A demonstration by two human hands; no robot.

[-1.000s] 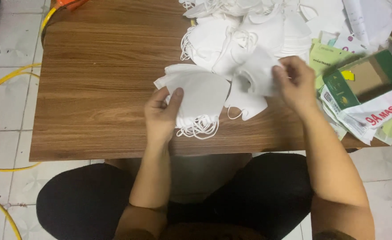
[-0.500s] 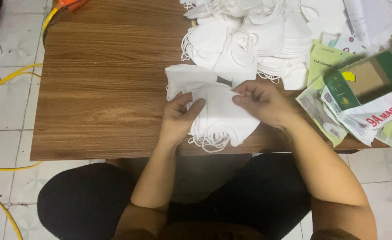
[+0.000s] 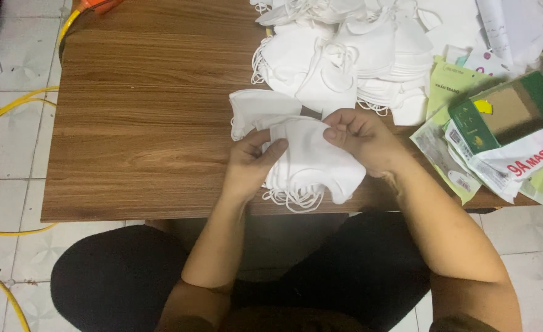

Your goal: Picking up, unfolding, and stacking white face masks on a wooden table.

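A small stack of white face masks (image 3: pixel 308 163) lies at the near edge of the wooden table (image 3: pixel 142 123), ear loops hanging over the rim. My left hand (image 3: pixel 250 166) grips the stack's left side, thumb on top. My right hand (image 3: pixel 360 138) pinches the stack's upper right edge with closed fingers. One loose white mask (image 3: pixel 256 107) pokes out from under the stack toward the upper left.
A large heap of white masks (image 3: pixel 351 52) fills the table's far right. Printed plastic bags (image 3: pixel 517 160) and a green cardboard box (image 3: pixel 505 110) sit at the right edge. A yellow cable (image 3: pixel 7 110) runs over the tiled floor on the left.
My right hand brought a mask from the right onto the stack, then both hands closed on the stack. The stack has shifted slightly toward me.
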